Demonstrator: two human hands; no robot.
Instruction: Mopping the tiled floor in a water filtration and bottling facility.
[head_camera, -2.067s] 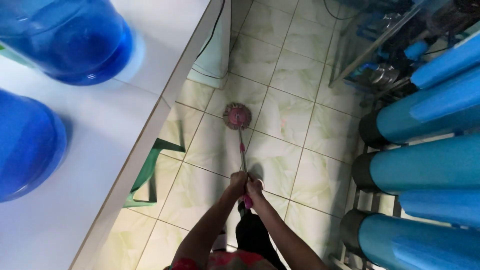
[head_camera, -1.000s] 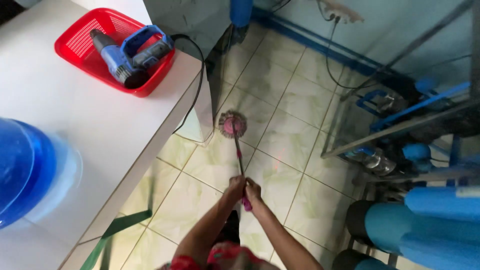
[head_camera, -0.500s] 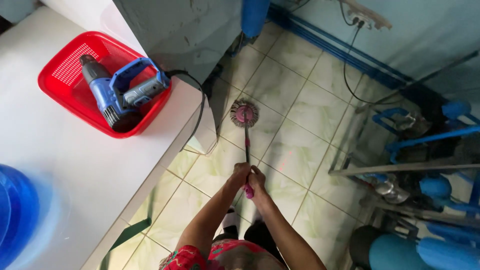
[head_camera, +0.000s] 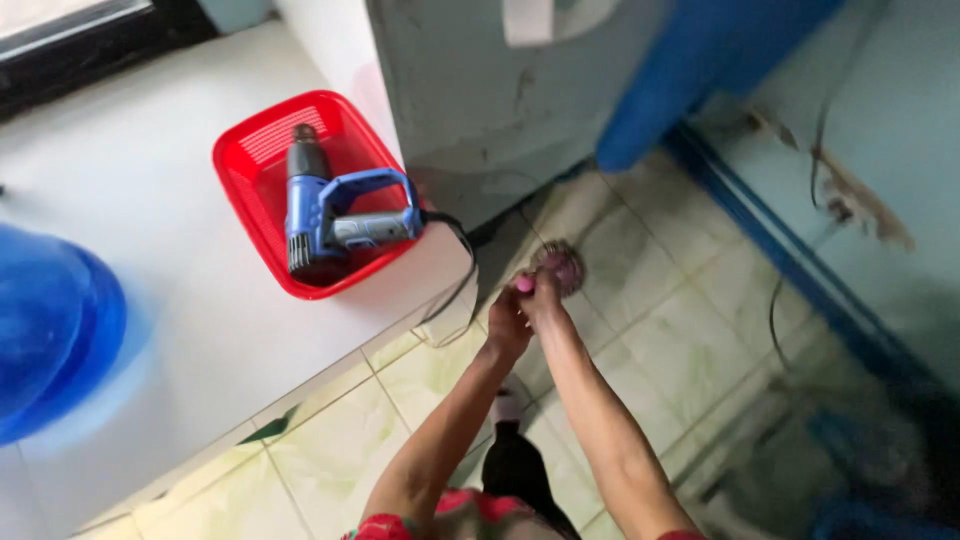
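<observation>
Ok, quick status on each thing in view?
Left hand: closed on the mop handle.
Right hand: closed on the mop handle.
Mop: head down on the tiled floor.
Power tool: lying in the red basket.
Blue water jug: on the white counter.

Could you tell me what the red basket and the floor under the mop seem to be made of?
The red basket looks like moulded plastic: uniform glossy colour, slotted mesh walls. The floor appears to be glazed ceramic tile: pale squares with grout lines and a slight sheen. The mop head seems fibrous, but it is too blurred to tell.
</observation>
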